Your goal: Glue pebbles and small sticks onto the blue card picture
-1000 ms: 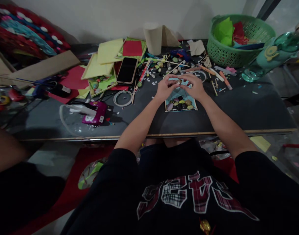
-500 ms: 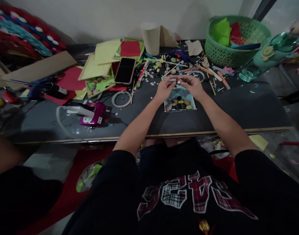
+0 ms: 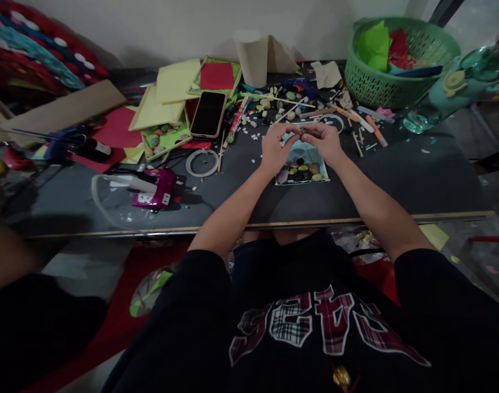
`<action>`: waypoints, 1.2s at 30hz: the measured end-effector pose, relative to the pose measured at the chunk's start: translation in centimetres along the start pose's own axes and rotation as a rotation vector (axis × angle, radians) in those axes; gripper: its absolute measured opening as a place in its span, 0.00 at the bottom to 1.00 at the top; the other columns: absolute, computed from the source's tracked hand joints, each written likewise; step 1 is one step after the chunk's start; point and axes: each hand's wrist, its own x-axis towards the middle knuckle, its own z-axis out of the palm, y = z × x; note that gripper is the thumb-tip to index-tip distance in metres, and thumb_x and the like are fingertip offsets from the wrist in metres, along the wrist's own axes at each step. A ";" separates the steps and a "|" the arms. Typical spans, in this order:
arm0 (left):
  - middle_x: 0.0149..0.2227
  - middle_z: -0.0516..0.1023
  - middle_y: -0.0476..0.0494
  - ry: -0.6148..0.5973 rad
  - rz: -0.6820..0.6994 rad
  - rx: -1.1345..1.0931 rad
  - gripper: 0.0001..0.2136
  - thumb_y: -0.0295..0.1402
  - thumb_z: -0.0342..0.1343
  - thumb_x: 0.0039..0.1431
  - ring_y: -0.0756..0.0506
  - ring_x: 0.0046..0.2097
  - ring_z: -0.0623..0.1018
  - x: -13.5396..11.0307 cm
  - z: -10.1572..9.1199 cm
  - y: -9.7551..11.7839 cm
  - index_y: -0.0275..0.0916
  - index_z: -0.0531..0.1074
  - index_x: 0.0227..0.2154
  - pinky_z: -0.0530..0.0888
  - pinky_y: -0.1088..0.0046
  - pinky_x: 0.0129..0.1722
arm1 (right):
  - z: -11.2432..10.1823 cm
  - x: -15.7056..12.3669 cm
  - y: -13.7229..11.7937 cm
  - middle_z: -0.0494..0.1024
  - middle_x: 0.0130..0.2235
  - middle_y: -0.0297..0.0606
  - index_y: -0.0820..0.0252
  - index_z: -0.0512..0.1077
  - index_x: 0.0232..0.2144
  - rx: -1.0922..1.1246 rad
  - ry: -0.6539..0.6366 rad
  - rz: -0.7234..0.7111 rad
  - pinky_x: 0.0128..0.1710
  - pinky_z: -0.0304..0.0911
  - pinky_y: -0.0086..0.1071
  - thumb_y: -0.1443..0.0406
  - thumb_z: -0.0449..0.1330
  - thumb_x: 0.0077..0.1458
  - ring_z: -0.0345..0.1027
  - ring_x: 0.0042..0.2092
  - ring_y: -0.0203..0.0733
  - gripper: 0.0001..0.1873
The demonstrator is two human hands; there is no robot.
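My left hand (image 3: pixel 276 146) and my right hand (image 3: pixel 325 143) meet above a small shallow tray (image 3: pixel 326 179) with a light blue inside. Between the fingertips of both hands is a small brownish pebble (image 3: pixel 302 132), mostly covered by the fingers. The fingers of each hand are closed in a pinch. In the near part of the tray lie several pebbles (image 3: pixel 300 173), dark, yellow-green, brown and pale purple. My hands and wrists hide part of the tray's far side.
Loose pebbles, sticks and paper scraps litter the table's back. Left of my arms are a phone (image 3: pixel 208 114), a tape roll (image 3: pixel 202 163) and a purple power strip (image 3: pixel 155 190). A green basket (image 3: pixel 390 90) and a bottle (image 3: pixel 449 93) stand right. Someone's arm (image 3: pixel 7 254) shows far left.
The white spot seen at my fingertips earlier no longer shows; the pebble has been turned or shifted between the fingers. My hands stay above the tray. The view has moved slightly.
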 end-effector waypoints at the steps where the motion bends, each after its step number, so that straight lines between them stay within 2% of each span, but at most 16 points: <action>1: 0.42 0.81 0.44 0.000 -0.003 0.005 0.14 0.46 0.51 0.69 0.44 0.47 0.78 0.0 0.0 0.0 0.42 0.75 0.40 0.76 0.67 0.45 | 0.0 0.0 0.0 0.84 0.40 0.37 0.54 0.79 0.33 0.004 0.007 0.002 0.54 0.73 0.46 0.41 0.74 0.31 0.79 0.45 0.47 0.32; 4: 0.40 0.81 0.44 -0.004 -0.017 -0.008 0.13 0.46 0.53 0.68 0.45 0.45 0.78 0.1 -0.1 -0.2 0.42 0.75 0.37 0.76 0.68 0.43 | 0.0 0.0 0.1 0.84 0.38 0.36 0.55 0.79 0.34 -0.001 0.018 0.001 0.53 0.73 0.46 0.42 0.75 0.30 0.79 0.43 0.47 0.32; 7: 0.38 0.82 0.45 -0.027 -0.061 -0.055 0.12 0.46 0.58 0.64 0.46 0.41 0.79 0.2 -0.1 -0.7 0.41 0.73 0.36 0.75 0.70 0.40 | -0.1 -0.2 0.3 0.84 0.35 0.36 0.56 0.79 0.35 -0.024 -0.012 -0.005 0.49 0.75 0.47 0.47 0.75 0.35 0.78 0.37 0.45 0.27; 12: 0.37 0.82 0.47 -0.090 -0.169 -0.147 0.16 0.46 0.61 0.61 0.48 0.36 0.80 0.1 0.4 -1.9 0.42 0.68 0.43 0.74 0.69 0.39 | -0.1 -0.7 0.5 0.84 0.33 0.38 0.57 0.79 0.35 -0.081 -0.023 0.022 0.49 0.75 0.50 0.55 0.74 0.40 0.79 0.37 0.48 0.19; 19: 0.36 0.82 0.47 -0.122 -0.103 -0.164 0.17 0.43 0.63 0.60 0.49 0.35 0.79 -0.1 0.8 -3.0 0.43 0.63 0.43 0.73 0.68 0.37 | -0.4 -0.5 1.3 0.84 0.37 0.41 0.59 0.80 0.36 -0.153 -0.037 0.022 0.50 0.74 0.50 0.61 0.73 0.41 0.80 0.42 0.51 0.17; 28: 0.35 0.79 0.47 -0.125 -0.023 -0.160 0.16 0.45 0.60 0.61 0.47 0.35 0.76 -0.2 0.7 -2.9 0.44 0.61 0.43 0.74 0.66 0.39 | -0.4 -0.6 0.9 0.85 0.38 0.43 0.60 0.81 0.36 -0.188 -0.032 -0.001 0.52 0.75 0.51 0.64 0.73 0.42 0.80 0.45 0.53 0.15; 32: 0.35 0.79 0.45 -0.148 0.013 -0.121 0.17 0.48 0.58 0.63 0.46 0.36 0.76 -0.3 0.8 -2.6 0.44 0.63 0.45 0.74 0.65 0.40 | -0.2 -0.5 0.8 0.85 0.37 0.40 0.58 0.80 0.36 -0.153 -0.035 0.036 0.51 0.76 0.50 0.63 0.73 0.43 0.80 0.42 0.51 0.15; 36: 0.38 0.79 0.44 -0.101 0.012 -0.081 0.18 0.52 0.53 0.65 0.45 0.40 0.77 -0.4 1.1 -2.0 0.45 0.63 0.48 0.74 0.63 0.44 | -0.2 -0.1 1.2 0.84 0.37 0.38 0.58 0.78 0.39 -0.066 -0.012 0.056 0.48 0.77 0.50 0.57 0.74 0.43 0.79 0.37 0.47 0.21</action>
